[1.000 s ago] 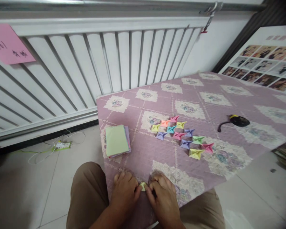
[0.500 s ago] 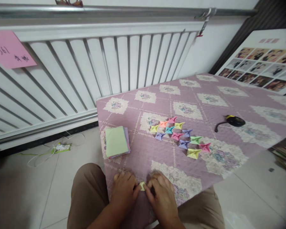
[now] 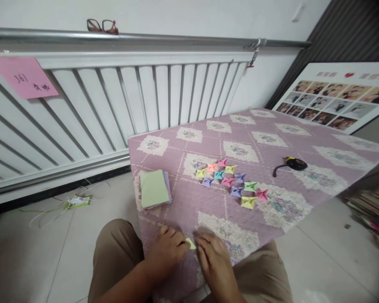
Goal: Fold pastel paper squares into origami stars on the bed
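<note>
Near the table's front edge, a small folded piece of yellow-green paper point(image 3: 190, 243) sticks out from the fingers of my left hand point(image 3: 169, 249), which are closed on it. Just right of the paper is my right hand point(image 3: 215, 257), its fingers close together and bent over the cloth; whether it touches the paper is unclear. Beyond my left hand lies a stack of square coloured paper point(image 3: 154, 188) with a pale green sheet on top. Several small folded paper pieces in pink, yellow, purple, green and teal, among them a yellow one point(image 3: 249, 202), sit in slanting rows mid-table.
A flowered purple cloth covers the table point(image 3: 183, 198). A black object with a strap point(image 3: 295, 163) lies on its right part. Behind stand a white radiator point(image 3: 177, 92) and a photo board point(image 3: 331, 99). Glasses point(image 3: 102, 26) rest on the pipe. My knees are under the front edge.
The small paper has turned and now sits at my left hand's fingers. My right hand has drawn slightly away from it. The camera view has tilted up and shifted right.
</note>
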Demonstrator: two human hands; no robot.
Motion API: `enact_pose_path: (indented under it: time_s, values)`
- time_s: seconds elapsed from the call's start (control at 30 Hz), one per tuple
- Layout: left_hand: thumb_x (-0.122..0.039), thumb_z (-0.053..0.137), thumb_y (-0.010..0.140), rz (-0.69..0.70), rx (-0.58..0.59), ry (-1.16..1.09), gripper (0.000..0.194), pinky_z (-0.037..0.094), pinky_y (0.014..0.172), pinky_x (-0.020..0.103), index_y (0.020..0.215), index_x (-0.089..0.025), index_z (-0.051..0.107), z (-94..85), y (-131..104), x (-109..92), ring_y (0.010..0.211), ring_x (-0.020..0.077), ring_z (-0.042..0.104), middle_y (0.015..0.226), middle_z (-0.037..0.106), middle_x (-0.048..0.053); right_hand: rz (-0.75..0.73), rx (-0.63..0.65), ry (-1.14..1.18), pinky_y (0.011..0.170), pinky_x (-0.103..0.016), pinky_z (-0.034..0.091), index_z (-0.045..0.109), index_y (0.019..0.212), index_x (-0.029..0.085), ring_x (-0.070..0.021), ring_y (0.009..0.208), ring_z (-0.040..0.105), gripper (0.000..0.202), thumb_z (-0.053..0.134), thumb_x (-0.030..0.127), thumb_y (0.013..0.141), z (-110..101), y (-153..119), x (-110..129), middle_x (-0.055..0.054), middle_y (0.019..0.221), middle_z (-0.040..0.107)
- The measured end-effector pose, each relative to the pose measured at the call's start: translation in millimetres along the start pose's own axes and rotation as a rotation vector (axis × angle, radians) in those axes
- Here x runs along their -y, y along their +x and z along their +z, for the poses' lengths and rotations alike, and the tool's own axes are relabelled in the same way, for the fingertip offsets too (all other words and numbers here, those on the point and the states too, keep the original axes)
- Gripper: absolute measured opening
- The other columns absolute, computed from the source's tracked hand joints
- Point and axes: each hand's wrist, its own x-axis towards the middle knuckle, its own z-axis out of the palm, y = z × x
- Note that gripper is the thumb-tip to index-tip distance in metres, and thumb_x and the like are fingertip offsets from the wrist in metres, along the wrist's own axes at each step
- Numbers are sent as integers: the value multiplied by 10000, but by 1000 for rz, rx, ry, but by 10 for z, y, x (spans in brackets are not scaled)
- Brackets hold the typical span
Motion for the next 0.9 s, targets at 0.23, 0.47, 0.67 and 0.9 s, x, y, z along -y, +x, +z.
enact_pose_path:
  time_s: [0.23, 0.47, 0.67, 0.9]
  values:
    - [-265, 504, 955, 34, -5, 33, 172, 320, 825, 355, 1098, -240, 597, 10, -47, -15, 869, 177, 522, 976, 624, 24, -93, 53, -130, 851, -341, 449, 625, 1102, 257, -197, 932, 636, 304, 440, 167, 878, 63, -222, 121, -16, 989, 709]
    - [-287, 507, 950, 32, -23, 62, 278, 312, 857, 360, 1218, -228, 554, 9, -241, -31, 968, 196, 523, 1137, 625, 40, -112, 83, -180, 858, -350, 452, 618, 1146, 247, -211, 972, 635, 320, 511, 196, 849, 100, -286, 68, -26, 1044, 708]
    - [-277, 465, 959, 29, -119, 104, 260, 295, 851, 351, 1175, -215, 596, -37, -316, -33, 1002, 209, 496, 1176, 636, 26, -214, 102, -299, 866, -365, 443, 619, 1165, 220, -224, 966, 644, 360, 540, 215, 814, 145, -370, 0, -39, 1071, 712]
    - [-287, 483, 950, -34, -131, 50, 234, 295, 827, 358, 1143, -273, 615, -31, -271, -3, 951, 206, 496, 1149, 660, -3, -198, 113, -341, 862, -386, 413, 612, 1192, 271, -224, 941, 660, 371, 552, 274, 825, 140, -401, -25, 6, 1068, 723]
